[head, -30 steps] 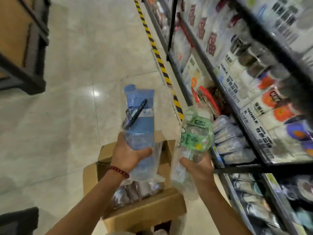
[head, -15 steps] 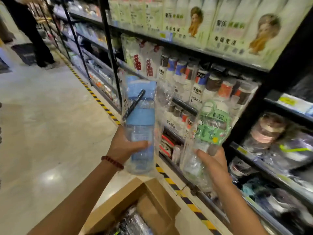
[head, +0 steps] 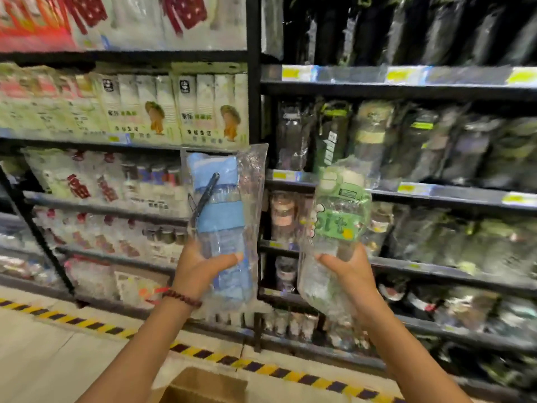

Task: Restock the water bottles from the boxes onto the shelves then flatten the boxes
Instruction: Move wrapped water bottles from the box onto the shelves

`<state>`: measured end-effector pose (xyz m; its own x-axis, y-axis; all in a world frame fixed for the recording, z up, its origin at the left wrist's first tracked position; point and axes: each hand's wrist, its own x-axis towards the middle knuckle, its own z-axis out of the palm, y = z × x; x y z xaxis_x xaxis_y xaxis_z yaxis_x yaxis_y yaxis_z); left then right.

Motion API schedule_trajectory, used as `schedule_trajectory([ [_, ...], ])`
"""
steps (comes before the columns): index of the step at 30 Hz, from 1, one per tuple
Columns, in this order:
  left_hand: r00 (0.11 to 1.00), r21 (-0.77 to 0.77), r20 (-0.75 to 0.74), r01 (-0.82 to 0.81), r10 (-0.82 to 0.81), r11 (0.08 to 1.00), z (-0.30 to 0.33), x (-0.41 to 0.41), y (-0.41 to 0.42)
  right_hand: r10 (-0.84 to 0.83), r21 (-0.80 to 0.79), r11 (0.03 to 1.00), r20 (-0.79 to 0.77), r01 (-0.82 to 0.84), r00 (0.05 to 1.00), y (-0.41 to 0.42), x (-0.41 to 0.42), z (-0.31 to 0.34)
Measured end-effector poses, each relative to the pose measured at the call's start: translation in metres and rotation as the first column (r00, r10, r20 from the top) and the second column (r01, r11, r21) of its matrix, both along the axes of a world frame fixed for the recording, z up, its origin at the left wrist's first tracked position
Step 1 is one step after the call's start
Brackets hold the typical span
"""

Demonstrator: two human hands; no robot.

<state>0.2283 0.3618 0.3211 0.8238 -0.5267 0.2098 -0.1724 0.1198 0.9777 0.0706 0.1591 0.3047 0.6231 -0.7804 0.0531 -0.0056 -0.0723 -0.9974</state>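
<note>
Here I see both hands raised in front of the shelves (head: 406, 196), each with a wrapped bottle. My landmark is the black upright post (head: 254, 91) that splits the shelving into two bays.

The left hand (head: 200, 271) grips the blue bottle (head: 222, 225) low on its body, thumb curled across the front and the other fingers wrapped behind it. The bottle stands nearly upright in a clear plastic bag, just left of the post and partly overlapping it; a dark strap runs slantwise down from its blue cap. A beaded bracelet (head: 181, 298) sits on that wrist.

The right hand (head: 351, 274) grips the green bottle (head: 334, 228), thumb curled over the front of its clear lower part, fingers closed round the back. This bottle, also bagged in clear plastic, tilts slightly to the right and sits to the right of the post, in front of the bay packed with other bagged bottles.

Left of the post, the bay holds pale packets with printed figures and red-lettered packs. Below the post, a yellow-and-black striped line (head: 261, 366) runs along the floor, and the open edge of a cardboard box (head: 203, 386) shows at the bottom of the view, nearer to me than the line.
</note>
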Motion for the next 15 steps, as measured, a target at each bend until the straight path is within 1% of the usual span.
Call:
schedule_trajectory([
  [2,0.995,-0.024,0.004,0.102,-0.102,0.995,0.002,-0.017,-0.028,-0.073,0.007,0.997,0.015,0.073,0.997,-0.011,-0.031,0.006],
  [5,0.980,-0.029,0.031,0.196,-0.195,0.980,0.006,-0.039,-0.065,-0.153,0.013,0.988,0.039,0.153,0.987,-0.029,-0.070,0.011],
  [7,0.969,-0.016,0.055,0.244,-0.242,0.970,0.008,-0.051,-0.089,-0.203,0.021,0.979,0.030,0.202,0.979,-0.042,-0.093,0.014],
  [9,0.955,-0.011,0.088,0.286,-0.284,0.958,0.011,-0.063,-0.115,-0.253,0.006,0.967,0.060,0.253,0.966,-0.054,-0.114,0.017],
  [13,0.928,0.017,0.081,0.364,-0.364,0.931,0.018,-0.090,-0.175,-0.291,0.001,0.956,0.134,0.294,0.947,-0.082,-0.152,0.019],
  [15,0.915,0.041,0.088,0.392,-0.394,0.919,0.021,-0.104,-0.206,-0.318,-0.009,0.947,0.119,0.321,0.941,-0.103,-0.168,0.017],
])
